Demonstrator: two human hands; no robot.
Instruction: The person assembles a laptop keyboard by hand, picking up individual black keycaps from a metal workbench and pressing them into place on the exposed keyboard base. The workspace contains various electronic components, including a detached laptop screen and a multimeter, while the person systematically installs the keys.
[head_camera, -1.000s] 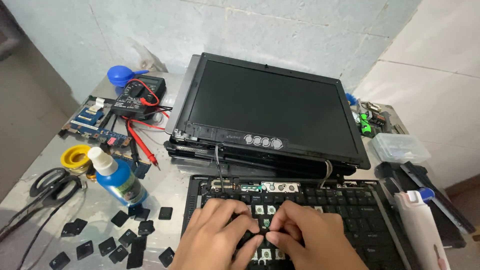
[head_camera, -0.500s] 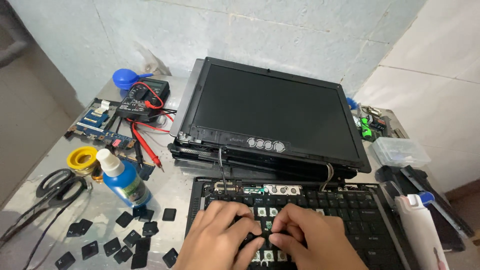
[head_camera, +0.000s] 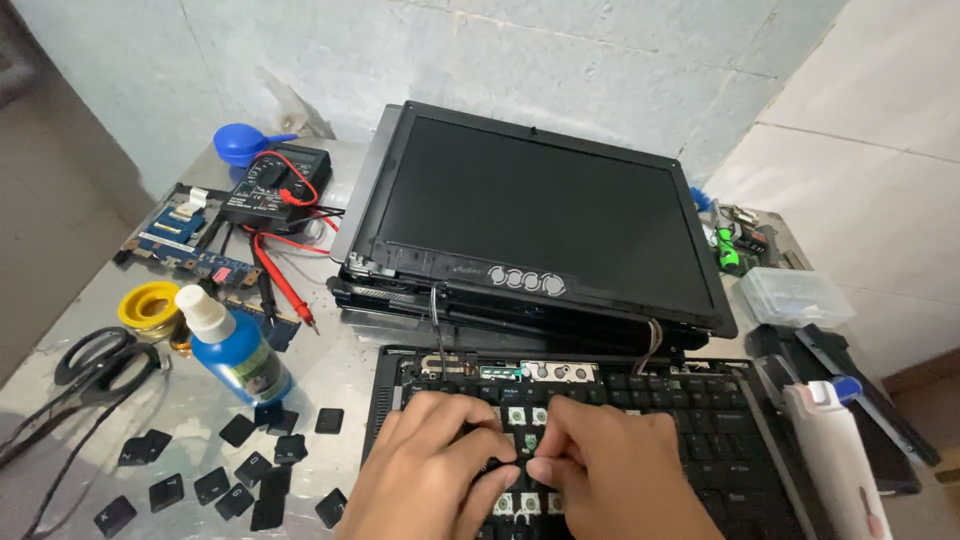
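Both hands have barely shifted on the keyboard (head_camera: 600, 440) lying before the propped screen: left hand (head_camera: 430, 475) and right hand (head_camera: 610, 480) pinch narrowly at a small, light, brittle keycap (head_camera: 527, 462), best gripped by its edges.

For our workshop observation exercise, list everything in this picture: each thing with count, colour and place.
laptop keyboard: one, black, front centre, some keys off
laptop screen: one, black, behind the keyboard
loose keycaps: about a dozen, black, front left
bottle: one, blue with white cap, left
scissors: one, black, far left
solder reel: one, yellow, left
multimeter: one, black, red leads, back left
circuit board: one, blue, back left
plastic box: one, clear, right
tube: one, white, front right
left hand: on the keyboard
right hand: on the keyboard
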